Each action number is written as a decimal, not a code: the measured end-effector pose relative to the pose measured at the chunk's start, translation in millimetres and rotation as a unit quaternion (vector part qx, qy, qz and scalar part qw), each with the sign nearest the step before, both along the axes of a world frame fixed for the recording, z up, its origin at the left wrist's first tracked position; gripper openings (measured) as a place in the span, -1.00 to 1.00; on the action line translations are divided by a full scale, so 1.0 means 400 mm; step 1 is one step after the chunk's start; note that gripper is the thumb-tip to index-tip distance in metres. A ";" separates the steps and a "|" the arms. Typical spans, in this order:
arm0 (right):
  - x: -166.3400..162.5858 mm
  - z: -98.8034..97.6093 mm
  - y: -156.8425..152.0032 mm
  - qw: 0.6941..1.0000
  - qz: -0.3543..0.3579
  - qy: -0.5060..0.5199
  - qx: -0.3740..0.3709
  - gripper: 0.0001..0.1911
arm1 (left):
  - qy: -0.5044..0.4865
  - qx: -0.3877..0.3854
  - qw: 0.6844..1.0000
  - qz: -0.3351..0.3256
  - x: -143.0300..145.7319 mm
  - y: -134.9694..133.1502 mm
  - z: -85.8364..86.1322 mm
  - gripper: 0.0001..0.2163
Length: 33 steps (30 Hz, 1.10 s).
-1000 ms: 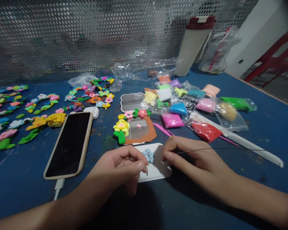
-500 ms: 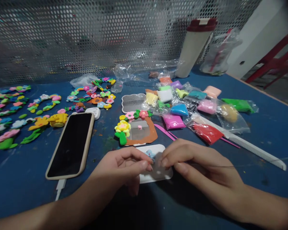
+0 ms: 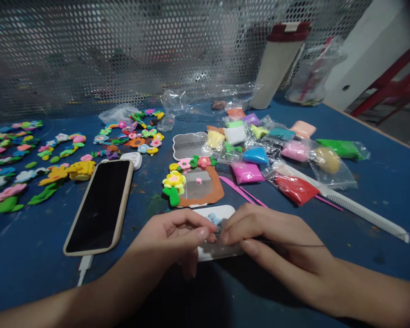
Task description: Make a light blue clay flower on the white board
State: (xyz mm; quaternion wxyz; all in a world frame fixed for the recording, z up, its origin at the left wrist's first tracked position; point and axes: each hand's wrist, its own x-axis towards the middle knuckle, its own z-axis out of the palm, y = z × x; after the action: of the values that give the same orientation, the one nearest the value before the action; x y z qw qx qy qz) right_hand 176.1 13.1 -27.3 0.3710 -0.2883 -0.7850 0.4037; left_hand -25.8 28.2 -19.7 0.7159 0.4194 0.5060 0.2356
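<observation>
Left hand (image 3: 172, 241): curled in narrow, fingertips right up against the flower, can't tell from here if it's actually gripping

Right hand (image 3: 273, 241): narrow pinch, thumb and fingers closed on a thin dark wire (image 3: 290, 244), running out past the wrist side

The piece: small blue clay flower (image 3: 213, 219), right between the two hands, half hidden by the fingers, the wire's near end right at it

Underneath: white card (image 3: 218, 251), flower sitting on its upper part, hands over its top edge

Just ahead: clay-decorated mirror frame (image 3: 200, 184), brown with yellow and pink flowers

Left side: black phone (image 3: 98, 207) in a beige case, lying on the blue table (image 3: 37, 269), clay figures beyond it

Right side: white comb (image 3: 365, 216), beside a red clay packet (image 3: 294, 189)
</observation>
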 end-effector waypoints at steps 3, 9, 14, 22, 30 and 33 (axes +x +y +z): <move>-0.001 0.000 0.000 1.000 -0.004 -0.004 -0.005 -0.77 | 0.005 -0.001 1.000 -0.001 0.000 0.000 0.003 -0.84; -0.001 -0.003 0.001 1.000 -0.010 -0.001 0.001 -0.78 | 0.002 -0.005 1.000 -0.007 -0.002 0.000 0.000 -0.84; -0.002 -0.004 -0.001 0.999 -0.030 -0.010 -0.005 -0.80 | -0.017 -0.005 1.000 -0.014 -0.004 0.002 -0.006 -0.88; -0.003 -0.003 -0.001 0.999 -0.039 -0.010 -0.008 -0.81 | -0.024 -0.004 0.999 -0.022 -0.004 0.006 -0.009 -0.89; -0.002 -0.005 -0.002 0.998 -0.049 -0.021 -0.014 -0.80 | -0.024 -0.009 0.999 -0.024 -0.008 0.006 -0.009 -0.89; 0.000 -0.008 -0.001 0.999 -0.046 -0.020 -0.015 -0.78 | -0.018 -0.012 1.000 -0.020 -0.007 0.007 -0.006 -0.88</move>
State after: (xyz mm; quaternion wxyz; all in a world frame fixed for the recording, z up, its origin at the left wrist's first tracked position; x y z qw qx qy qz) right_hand 176.1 12.5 -30.7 0.3690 -0.3380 -0.7723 0.3914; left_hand -28.8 31.0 -22.1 0.7343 0.4163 0.4879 0.2226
